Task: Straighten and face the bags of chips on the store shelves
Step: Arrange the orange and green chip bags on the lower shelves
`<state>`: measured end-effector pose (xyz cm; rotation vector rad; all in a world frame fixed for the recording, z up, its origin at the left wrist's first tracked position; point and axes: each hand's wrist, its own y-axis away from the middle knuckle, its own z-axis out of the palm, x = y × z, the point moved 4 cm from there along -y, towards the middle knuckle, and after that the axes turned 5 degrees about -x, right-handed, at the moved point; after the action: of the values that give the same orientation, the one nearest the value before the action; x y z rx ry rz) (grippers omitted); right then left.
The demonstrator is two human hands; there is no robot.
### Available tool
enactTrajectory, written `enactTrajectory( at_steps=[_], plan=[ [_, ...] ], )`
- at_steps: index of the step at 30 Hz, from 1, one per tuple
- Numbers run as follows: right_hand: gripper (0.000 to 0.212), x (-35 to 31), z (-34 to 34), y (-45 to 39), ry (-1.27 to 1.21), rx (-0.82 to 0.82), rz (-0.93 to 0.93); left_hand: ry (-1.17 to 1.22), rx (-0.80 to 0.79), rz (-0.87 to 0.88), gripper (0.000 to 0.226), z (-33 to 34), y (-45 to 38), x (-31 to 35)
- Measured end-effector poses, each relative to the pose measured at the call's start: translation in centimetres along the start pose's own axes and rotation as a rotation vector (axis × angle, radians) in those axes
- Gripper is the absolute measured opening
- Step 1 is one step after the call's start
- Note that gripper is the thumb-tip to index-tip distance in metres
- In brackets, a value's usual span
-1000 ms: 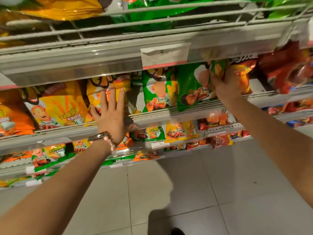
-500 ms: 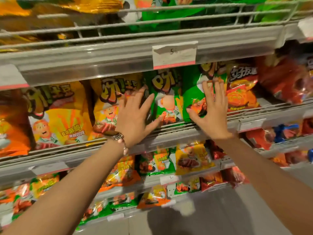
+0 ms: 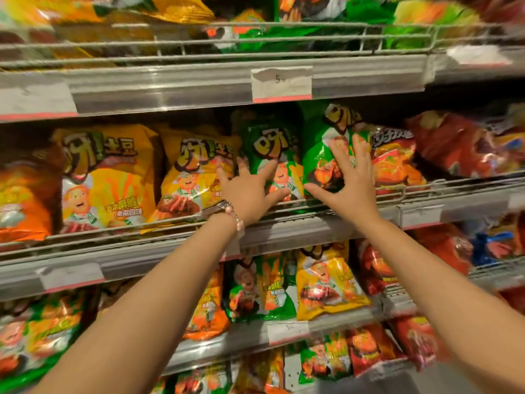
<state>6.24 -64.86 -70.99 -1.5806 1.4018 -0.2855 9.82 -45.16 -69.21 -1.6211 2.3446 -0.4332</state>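
In front of me the middle shelf [image 3: 284, 231] carries upright chip bags behind its wire front rail: orange bag [image 3: 20, 206] at its left end, two yellow bags [image 3: 108, 177], two green bags [image 3: 272, 155], red bags [image 3: 454, 146] toward its right end.

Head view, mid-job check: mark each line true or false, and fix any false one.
1. The left hand lies with spread fingers across a yellow chip bag and a green chip bag. True.
2. The right hand grips a red bag by its top corner. False: it presses flat on the tilted green bag.
3. A bead bracelet sits on the left wrist. True.
4. The price tag above the hands reads 9. False: it shows 5.
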Motion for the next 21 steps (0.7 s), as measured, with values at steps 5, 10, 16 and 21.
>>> enactTrajectory(
  at_steps=[5, 10, 16, 21],
  plan=[
    [0.088, -0.1, -0.4, -0.1, -0.031, -0.078, 0.038, 0.180, -0.003, 0.028, 0.069, -0.6, 0.0, 0.3],
    [0.083, 0.4, -0.4, 0.1, -0.118, -0.015, 0.016, 0.257, 0.079, 0.064, 0.061, 0.0, 0.0, -0.5],
    [0.075, 0.6, -0.5, -0.1, -0.140, -0.030, 0.041, 0.322, 0.247, 0.023, 0.049, -0.4, 1.5, -0.6],
    [0.077, 0.7, 0.0, 0.0, -0.017, -0.081, 0.006, 0.206, 0.354, -0.018, 0.054, 0.1, 2.4, -0.5]
  ],
)
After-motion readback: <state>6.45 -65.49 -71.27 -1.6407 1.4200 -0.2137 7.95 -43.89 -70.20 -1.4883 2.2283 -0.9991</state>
